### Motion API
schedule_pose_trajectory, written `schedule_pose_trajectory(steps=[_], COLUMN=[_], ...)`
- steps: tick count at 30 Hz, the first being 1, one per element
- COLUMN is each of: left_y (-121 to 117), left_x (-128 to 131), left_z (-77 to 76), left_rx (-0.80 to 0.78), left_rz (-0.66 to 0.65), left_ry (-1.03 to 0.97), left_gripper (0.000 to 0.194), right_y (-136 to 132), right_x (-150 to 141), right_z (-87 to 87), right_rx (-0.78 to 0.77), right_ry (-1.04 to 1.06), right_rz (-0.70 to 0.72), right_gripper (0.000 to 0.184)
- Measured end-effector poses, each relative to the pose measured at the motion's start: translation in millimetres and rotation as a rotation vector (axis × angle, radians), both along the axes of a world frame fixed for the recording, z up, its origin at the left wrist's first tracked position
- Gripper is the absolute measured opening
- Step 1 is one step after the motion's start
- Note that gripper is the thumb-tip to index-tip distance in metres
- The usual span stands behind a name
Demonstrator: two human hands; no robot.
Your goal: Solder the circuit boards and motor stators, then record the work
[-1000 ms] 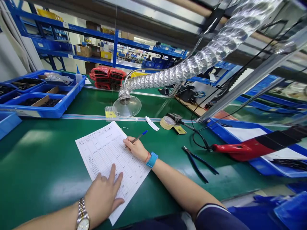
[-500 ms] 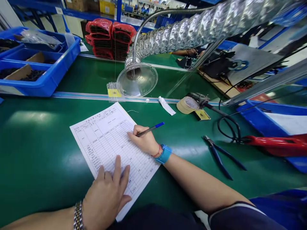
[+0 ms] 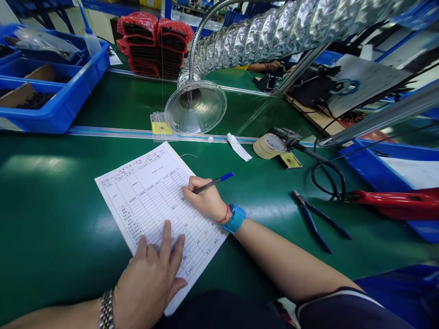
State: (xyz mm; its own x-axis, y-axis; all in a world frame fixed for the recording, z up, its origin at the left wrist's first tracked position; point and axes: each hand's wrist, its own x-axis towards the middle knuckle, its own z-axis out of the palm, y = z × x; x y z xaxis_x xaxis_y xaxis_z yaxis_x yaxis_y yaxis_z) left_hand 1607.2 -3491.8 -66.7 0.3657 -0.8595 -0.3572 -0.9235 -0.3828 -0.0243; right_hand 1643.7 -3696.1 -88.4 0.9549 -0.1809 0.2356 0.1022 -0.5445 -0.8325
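Note:
A printed form sheet (image 3: 147, 196) with a ruled table lies on the green bench mat (image 3: 51, 205). My right hand (image 3: 205, 199) rests on the sheet's right side, closed round a pen (image 3: 214, 182) with a blue cap, its tip on the paper. A blue wristband sits on that wrist. My left hand (image 3: 151, 278) lies flat on the sheet's lower edge with fingers stretched out, pressing the paper down. A metal watch shows on the left wrist.
Blue-handled pliers (image 3: 315, 219) lie right of my right arm. A tape roll (image 3: 269, 146), a soldering iron with black cable (image 3: 325, 176) and a red tool (image 3: 394, 201) sit further right. A clear fume hood on a foil duct (image 3: 195, 107) stands behind the sheet. Blue bins (image 3: 51, 109) fill the left.
The view has tilted down and closer to the bench. My right hand has shifted slightly on the sheet with the pen; my left hand stays flat on the paper.

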Motion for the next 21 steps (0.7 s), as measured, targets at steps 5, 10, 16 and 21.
schedule_pose_trajectory(steps=[5,10,16,21], left_y=[-0.8,0.8,1.6,1.1], left_x=[0.7,-0.2,0.0,-0.2], left_z=[-0.4,-1.2,-1.7,-2.0], left_rx=[0.003,-0.013,-0.009,-0.020], left_rz=[-0.005,0.013,0.010,-0.006], left_ry=[-0.003,0.003,-0.008,-0.023], left_gripper=[0.068,0.067,0.066,0.066], right_y=[-0.1,-1.6,-2.4,-1.4], right_x=[-0.3,-0.5,-0.8,-0.2], right_z=[0.9,1.9,1.2,1.1], right_rx=[0.007,0.042,0.096,0.079], right_ry=[0.001,0.038,0.039,0.029], right_rz=[0.001,0.015,-0.015,0.008], right_gripper=[0.032,0.031,0.031,0.032])
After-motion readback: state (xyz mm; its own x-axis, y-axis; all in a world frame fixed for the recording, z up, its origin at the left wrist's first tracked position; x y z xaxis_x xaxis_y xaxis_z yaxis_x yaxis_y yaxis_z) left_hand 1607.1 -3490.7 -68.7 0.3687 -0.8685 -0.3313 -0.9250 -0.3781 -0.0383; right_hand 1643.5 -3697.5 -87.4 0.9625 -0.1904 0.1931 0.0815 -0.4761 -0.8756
